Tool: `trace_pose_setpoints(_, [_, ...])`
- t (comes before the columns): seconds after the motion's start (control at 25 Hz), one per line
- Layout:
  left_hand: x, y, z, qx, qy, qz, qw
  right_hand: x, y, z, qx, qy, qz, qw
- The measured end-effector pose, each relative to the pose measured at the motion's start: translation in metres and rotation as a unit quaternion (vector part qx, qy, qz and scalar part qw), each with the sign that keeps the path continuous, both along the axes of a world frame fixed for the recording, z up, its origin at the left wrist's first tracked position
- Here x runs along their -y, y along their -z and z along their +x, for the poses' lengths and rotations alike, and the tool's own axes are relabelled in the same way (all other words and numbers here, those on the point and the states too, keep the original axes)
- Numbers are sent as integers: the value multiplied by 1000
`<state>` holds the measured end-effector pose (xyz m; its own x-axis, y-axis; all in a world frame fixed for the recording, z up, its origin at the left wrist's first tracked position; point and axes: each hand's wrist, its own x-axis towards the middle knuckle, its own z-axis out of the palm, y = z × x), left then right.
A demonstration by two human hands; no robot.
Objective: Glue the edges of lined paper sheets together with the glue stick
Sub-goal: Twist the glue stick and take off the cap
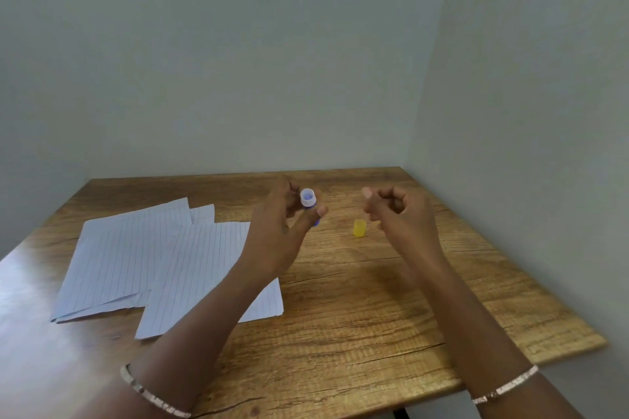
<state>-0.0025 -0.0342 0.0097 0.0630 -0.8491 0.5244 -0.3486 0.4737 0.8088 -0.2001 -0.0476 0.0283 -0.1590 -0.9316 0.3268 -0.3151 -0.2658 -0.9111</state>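
Bracelets (pixel 155 396) ring 2 wrists at frame bottom; left hand (pixel 282 214) grips the light, rigid glue stick (pixel 308 198) mid-barrel, right hand (pixel 396 211) loosely curled, empty, above yellow cap (pixel 359 227).

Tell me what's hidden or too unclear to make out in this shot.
Head view only:
- glue stick: its body is mostly covered by the left hand; no label shows.
- lined paper sheets: they overlap and the left forearm crosses them, so the count is unclear.
- right hand: fingers curled, the inside of the palm hidden.
- yellow cap: too small for detail.
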Motion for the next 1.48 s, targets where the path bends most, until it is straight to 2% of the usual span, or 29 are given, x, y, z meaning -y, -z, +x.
trace_pose_setpoints(0.08, [-2, 2, -3, 52, 9, -17, 998, 22, 0, -13, -178, 30, -4, 984])
trace_pose_setpoints(0.16, [-1, 5, -6, 83, 28, -15, 996, 38, 6, -17, -344, -13, 47, 938])
trace_pose_setpoints(0.24, [-1, 8, -8, 100, 49, 10, 994, 48, 15, -15, -425, -53, 75, 901])
trace_pose_setpoints(0.28, [0, 10, -9, 105, 58, 22, 993, 50, 19, -13, -440, -56, 67, 894])
trace_pose_setpoints(0.36, [1, 13, -9, 113, 64, 37, 991, 51, 23, -11, -417, -35, 31, 908])
trace_pose_setpoints(0.4, [1, 14, -9, 117, 61, 38, 991, 50, 23, -11, -372, -24, 16, 928])
trace_pose_setpoints(0.48, [4, 14, -8, 121, 49, 35, 991, 44, 21, -14, -174, -55, 11, 983])
trace_pose_setpoints(0.52, [5, 14, -7, 123, 41, 33, 991, 37, 18, -15, -63, -90, 20, 994])
trace_pose_setpoints(0.6, [5, 13, -6, 127, 27, 28, 991, 25, 13, -17, 66, -133, 25, 989])
trace_pose_setpoints(0.68, [6, 13, -6, 136, 19, 27, 990, 19, 11, -16, 128, -179, 20, 975])
trace_pose_setpoints(0.76, [6, 15, -7, 146, 19, 24, 989, 15, 10, -13, 148, -229, 8, 962])
trace_pose_setpoints(0.88, [5, 15, -7, 139, 22, 24, 990, 14, 12, -9, 120, -229, -27, 966])
trace_pose_setpoints(1.24, [4, 14, -7, 150, 24, 40, 988, 13, 12, -4, 63, -269, 13, 961])
trace_pose_setpoints(1.4, [3, 15, -7, 115, 64, 65, 989, 12, 12, -4, 76, -246, -11, 966])
trace_pose_setpoints(1.48, [1, 15, -8, 82, 91, 83, 989, 11, 15, -2, 49, -246, -24, 968])
